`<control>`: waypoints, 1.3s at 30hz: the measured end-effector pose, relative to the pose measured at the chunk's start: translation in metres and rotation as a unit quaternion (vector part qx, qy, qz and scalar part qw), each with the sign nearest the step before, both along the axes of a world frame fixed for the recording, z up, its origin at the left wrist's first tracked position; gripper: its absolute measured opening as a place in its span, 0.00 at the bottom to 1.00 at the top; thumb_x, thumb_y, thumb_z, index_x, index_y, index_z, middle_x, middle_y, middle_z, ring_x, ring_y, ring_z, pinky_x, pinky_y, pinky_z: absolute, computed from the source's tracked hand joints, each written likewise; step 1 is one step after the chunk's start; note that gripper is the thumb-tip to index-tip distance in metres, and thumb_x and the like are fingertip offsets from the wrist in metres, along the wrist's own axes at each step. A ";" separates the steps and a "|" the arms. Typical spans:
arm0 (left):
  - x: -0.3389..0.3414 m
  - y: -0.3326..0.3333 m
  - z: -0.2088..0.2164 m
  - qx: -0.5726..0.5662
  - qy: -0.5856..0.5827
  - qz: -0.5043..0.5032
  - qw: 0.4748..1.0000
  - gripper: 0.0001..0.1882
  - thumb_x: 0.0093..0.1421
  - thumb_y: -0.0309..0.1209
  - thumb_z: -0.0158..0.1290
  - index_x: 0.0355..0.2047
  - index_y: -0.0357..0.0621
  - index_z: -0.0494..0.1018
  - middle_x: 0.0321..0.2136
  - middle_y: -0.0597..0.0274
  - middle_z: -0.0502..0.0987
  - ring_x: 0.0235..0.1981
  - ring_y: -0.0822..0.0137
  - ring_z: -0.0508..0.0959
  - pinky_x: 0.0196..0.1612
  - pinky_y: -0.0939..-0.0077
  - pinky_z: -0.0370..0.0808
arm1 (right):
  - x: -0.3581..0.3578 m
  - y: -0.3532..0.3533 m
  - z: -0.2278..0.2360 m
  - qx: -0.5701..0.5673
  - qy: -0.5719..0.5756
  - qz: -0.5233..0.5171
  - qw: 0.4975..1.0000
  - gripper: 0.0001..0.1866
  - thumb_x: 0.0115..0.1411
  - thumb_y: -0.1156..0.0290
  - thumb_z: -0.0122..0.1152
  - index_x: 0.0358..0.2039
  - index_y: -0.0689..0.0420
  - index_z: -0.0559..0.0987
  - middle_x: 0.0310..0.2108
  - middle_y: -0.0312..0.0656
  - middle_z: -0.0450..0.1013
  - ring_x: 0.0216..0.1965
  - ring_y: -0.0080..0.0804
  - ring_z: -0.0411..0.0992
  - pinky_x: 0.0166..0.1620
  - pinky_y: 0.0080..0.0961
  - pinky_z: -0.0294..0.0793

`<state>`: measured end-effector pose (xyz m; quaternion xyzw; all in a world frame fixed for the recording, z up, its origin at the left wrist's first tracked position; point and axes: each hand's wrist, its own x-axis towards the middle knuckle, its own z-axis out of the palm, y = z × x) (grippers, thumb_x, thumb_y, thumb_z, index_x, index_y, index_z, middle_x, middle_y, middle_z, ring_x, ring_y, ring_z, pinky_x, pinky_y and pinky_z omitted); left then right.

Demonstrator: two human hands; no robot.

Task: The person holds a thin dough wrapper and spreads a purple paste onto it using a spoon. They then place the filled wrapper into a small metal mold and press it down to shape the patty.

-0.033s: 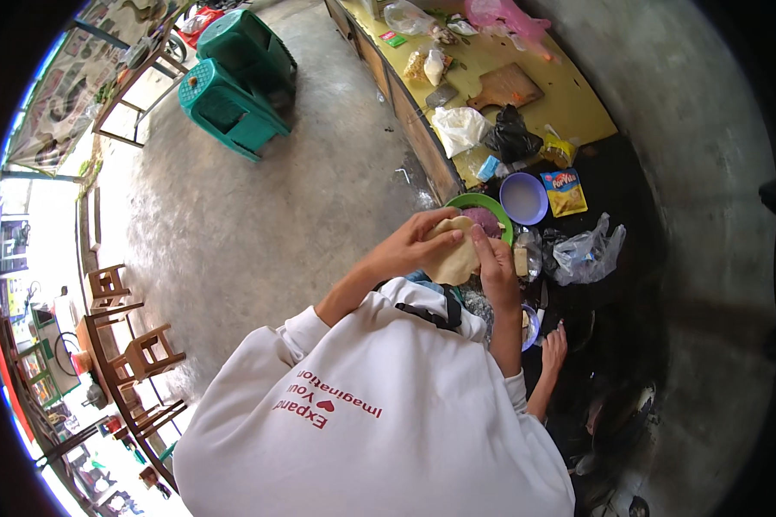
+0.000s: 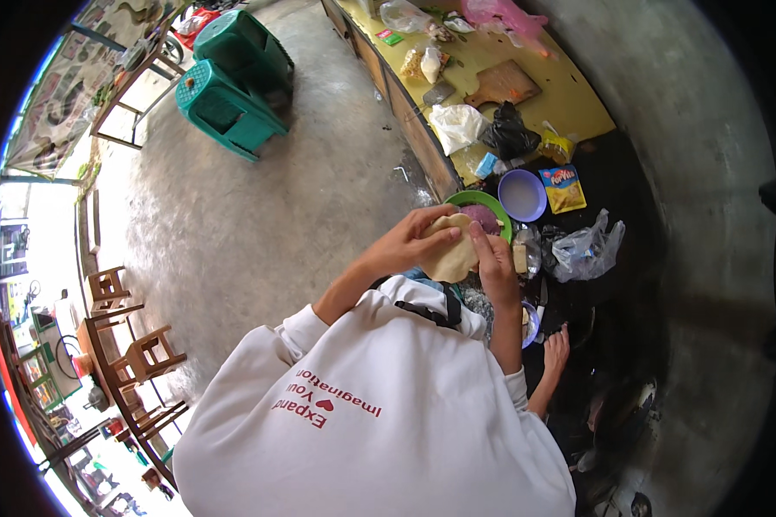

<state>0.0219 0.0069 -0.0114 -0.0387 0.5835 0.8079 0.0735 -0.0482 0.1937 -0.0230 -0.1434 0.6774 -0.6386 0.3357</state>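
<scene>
A flat, pale round of dough point(image 2: 450, 260) is held up between my two hands, in front of my body. My left hand point(image 2: 416, 241) grips its left edge, the thumb lying across the face. On the other side my right hand point(image 2: 495, 265) pinches the upper right edge with its thumb on top. Just beyond them is a green basin point(image 2: 507, 231), partly hidden by my fingers, with a lump of purple dough point(image 2: 479, 216) in it. A pale yellow block point(image 2: 520, 258) lies close to my right hand.
Beyond the basin are a purple bowl point(image 2: 522, 196) of cloudy liquid, a yellow-blue packet point(image 2: 563, 189) and a clear plastic bag point(image 2: 588, 248). A cutting board point(image 2: 502, 84) rests on the yellow surface. Green stools point(image 2: 233, 108) stand at left. A bare hand or foot point(image 2: 556, 351) shows lower right.
</scene>
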 end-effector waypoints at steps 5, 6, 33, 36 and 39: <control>-0.007 -0.003 0.003 -0.048 -0.004 -0.047 0.998 0.14 0.70 0.40 0.57 0.43 0.41 0.73 0.34 0.72 0.75 0.38 0.82 0.73 0.39 0.82 0.72 | -0.002 0.006 -0.008 -0.073 -0.132 0.008 0.989 0.31 0.75 0.48 0.47 0.26 0.62 0.77 0.22 0.28 0.70 0.26 0.13 0.66 0.30 0.19 0.64; -0.008 -0.001 0.003 -0.047 -0.001 -0.051 0.998 0.14 0.70 0.40 0.57 0.43 0.41 0.73 0.34 0.72 0.75 0.37 0.82 0.73 0.39 0.82 0.72 | -0.005 0.004 -0.010 -0.020 -0.092 0.023 0.995 0.30 0.76 0.49 0.48 0.27 0.63 0.78 0.23 0.28 0.71 0.26 0.13 0.66 0.31 0.20 0.64; -0.051 0.035 0.006 0.047 -0.023 -0.087 0.995 0.17 0.70 0.37 0.58 0.52 0.39 0.73 0.38 0.70 0.80 0.40 0.82 0.77 0.43 0.83 0.74 | -0.024 0.060 0.022 -0.033 -0.018 -0.146 0.989 0.26 0.75 0.54 0.51 0.27 0.62 0.80 0.21 0.28 0.71 0.26 0.11 0.66 0.28 0.19 0.64; -0.055 0.034 0.013 0.022 -0.009 -0.112 0.993 0.16 0.70 0.36 0.58 0.52 0.39 0.73 0.39 0.70 0.80 0.39 0.82 0.77 0.42 0.83 0.74 | -0.030 0.061 0.012 -0.033 0.003 -0.118 0.992 0.27 0.75 0.53 0.51 0.25 0.60 0.79 0.20 0.28 0.71 0.25 0.11 0.65 0.27 0.19 0.61; -0.058 0.037 0.012 0.041 0.007 -0.135 0.990 0.16 0.70 0.37 0.57 0.51 0.39 0.73 0.40 0.69 0.79 0.39 0.83 0.77 0.41 0.83 0.74 | -0.033 0.061 0.004 -0.054 0.058 -0.058 0.995 0.27 0.75 0.53 0.51 0.24 0.61 0.79 0.20 0.28 0.70 0.23 0.11 0.64 0.26 0.20 0.61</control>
